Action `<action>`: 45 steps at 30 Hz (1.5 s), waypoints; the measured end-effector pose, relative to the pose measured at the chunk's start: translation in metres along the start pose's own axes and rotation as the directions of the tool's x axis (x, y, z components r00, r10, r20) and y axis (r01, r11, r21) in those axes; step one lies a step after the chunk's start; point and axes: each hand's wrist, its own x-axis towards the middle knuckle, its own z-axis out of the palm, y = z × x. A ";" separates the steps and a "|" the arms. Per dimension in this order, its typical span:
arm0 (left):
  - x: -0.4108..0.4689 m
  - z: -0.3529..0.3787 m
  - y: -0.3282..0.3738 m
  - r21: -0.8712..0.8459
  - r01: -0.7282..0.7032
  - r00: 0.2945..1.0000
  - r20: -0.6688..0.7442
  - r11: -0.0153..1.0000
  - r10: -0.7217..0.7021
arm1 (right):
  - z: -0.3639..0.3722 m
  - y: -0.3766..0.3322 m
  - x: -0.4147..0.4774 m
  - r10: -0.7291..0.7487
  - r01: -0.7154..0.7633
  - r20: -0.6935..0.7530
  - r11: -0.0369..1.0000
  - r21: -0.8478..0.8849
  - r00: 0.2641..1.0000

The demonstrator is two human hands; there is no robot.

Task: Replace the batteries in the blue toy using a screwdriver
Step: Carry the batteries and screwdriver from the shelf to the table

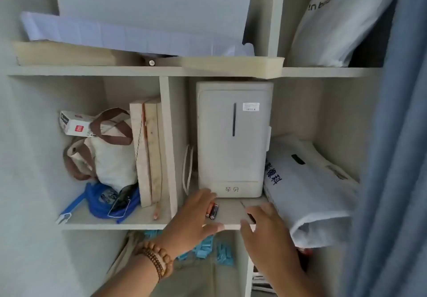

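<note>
Two batteries (pixel 212 211) lie on the shelf (pixel 231 224) before the white appliance (pixel 231 139), at 2 o'clock of the spread left hand (pixel 194 218), touching its fingers; the right hand (pixel 265 229), fingers loosely spread, rests at their 3 o'clock

We see a pale shelf (pixel 231 213) carrying two batteries (pixel 213 210) near its front edge, a white appliance (pixel 231 139) behind them, and a white bag (pixel 307 188) at the right.
</note>
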 end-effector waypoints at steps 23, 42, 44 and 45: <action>0.044 0.034 -0.038 0.267 -0.286 0.941 -0.105 0.920 0.323 | 0.044 0.030 0.036 0.077 -0.099 -0.126 0.979 -0.179 0.989; 0.020 0.009 -0.021 0.251 -0.334 0.876 -0.273 0.909 0.398 | 0.031 0.010 0.027 0.043 -0.044 0.030 0.998 0.039 0.999; 0.015 0.002 -0.021 0.261 -0.332 0.865 -0.300 0.907 0.403 | 0.029 0.007 0.027 0.004 -0.005 0.015 0.993 0.118 1.000; 0.012 -0.003 -0.020 0.260 -0.324 0.863 -0.314 0.910 0.397 | 0.031 0.007 0.028 -0.023 0.024 -0.006 0.989 0.143 1.000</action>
